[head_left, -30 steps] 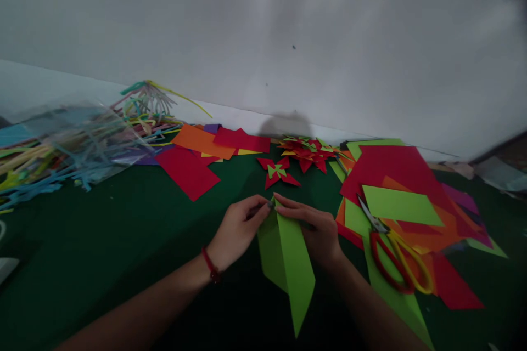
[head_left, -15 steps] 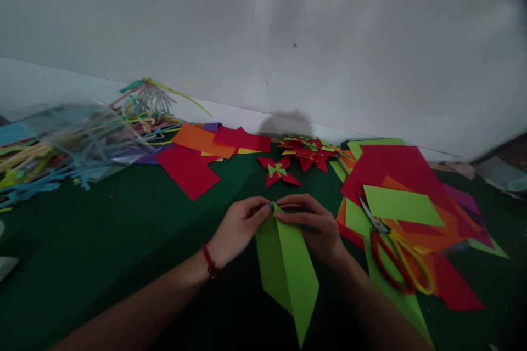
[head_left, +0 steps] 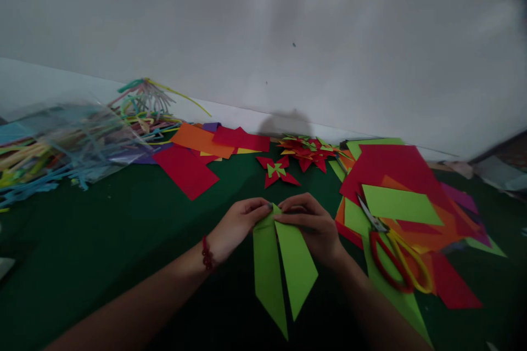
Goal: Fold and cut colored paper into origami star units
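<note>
Green paper (head_left: 268, 263) hangs between my two hands as two long slanted flaps that meet at a narrow top, with a dark gap between them lower down. My left hand (head_left: 239, 226) pinches its top left edge between thumb and fingers. On the other side my right hand (head_left: 315, 225) grips the top right, its fingers bent over the paper and the thumb hidden. Just beyond the fingertips lies a red paper flower (head_left: 287, 177) with a green centre. To the right of my right hand, scissors (head_left: 397, 249) with red and yellow handles rest on coloured paper.
Behind the single flower is a pile of red and green paper flowers (head_left: 308, 149). Red sheets (head_left: 187, 171) and an orange sheet (head_left: 201, 140) lie left of centre. A clear bag of coloured pipe cleaners (head_left: 82, 142) is at the far left. A large red sheet (head_left: 395, 170) tops the right-hand stack.
The two green flaps, earlier joined along a crease, now stand apart with a gap between them. The left flap has swung lower and flatter. Both hands stay at the top.
</note>
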### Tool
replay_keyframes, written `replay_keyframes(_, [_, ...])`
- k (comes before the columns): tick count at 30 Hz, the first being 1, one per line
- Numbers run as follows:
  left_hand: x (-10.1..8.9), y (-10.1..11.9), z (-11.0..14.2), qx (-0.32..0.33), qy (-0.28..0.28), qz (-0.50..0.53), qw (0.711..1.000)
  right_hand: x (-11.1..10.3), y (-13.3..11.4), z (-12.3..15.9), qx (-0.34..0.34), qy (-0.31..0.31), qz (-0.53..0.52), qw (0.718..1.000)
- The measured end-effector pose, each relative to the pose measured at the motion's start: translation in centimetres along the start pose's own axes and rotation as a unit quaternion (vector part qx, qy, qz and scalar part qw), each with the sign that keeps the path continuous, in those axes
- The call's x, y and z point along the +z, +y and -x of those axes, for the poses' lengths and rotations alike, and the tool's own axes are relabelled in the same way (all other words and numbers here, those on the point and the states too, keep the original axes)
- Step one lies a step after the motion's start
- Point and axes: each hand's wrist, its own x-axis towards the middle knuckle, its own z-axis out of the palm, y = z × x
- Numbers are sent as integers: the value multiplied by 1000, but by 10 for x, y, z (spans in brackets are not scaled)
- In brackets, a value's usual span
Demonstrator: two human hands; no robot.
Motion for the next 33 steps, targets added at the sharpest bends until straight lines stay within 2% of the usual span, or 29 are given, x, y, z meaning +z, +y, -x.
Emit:
replay_keyframes(5, [-1, 0, 2, 21, -15, -8, 1000, 0, 0, -2, -5, -4, 11, 1000])
replay_keyframes(12, [2, 6, 9, 73, 17, -110, 991, 3, 2, -1, -4, -11, 18, 1000])
replay_keyframes(16, [2, 6, 9, 109, 24, -196, 974, -2, 3, -3, -1, -28, 29, 999])
replay_keyframes(18, [0, 7, 9, 139, 37, -252, 957, -10, 0, -6, 24, -70, 19, 997])
replay_keyframes(20, [-2, 10, 9, 167, 59, -306, 935, -20, -5, -10, 77, -112, -11, 991])
replay_keyframes(23, [-3, 14, 8, 186, 77, -360, 911, -27, -14, -15, 208, -68, -82, 972])
replay_keyframes(25, [-2, 15, 8, 183, 75, -375, 906, -23, -17, -16, 272, -48, -83, 958])
replay_keyframes(27, [1, 15, 8, 179, 68, -383, 904, -13, -18, -16, 293, -56, -49, 953])
replay_keyframes(30, [4, 13, 8, 176, 64, -384, 904, -1, -18, -15, 290, -54, -53, 954])
replay_keyframes(33, [6, 13, 8, 165, 63, -360, 916, 2, -18, -14, 289, -41, -33, 956])
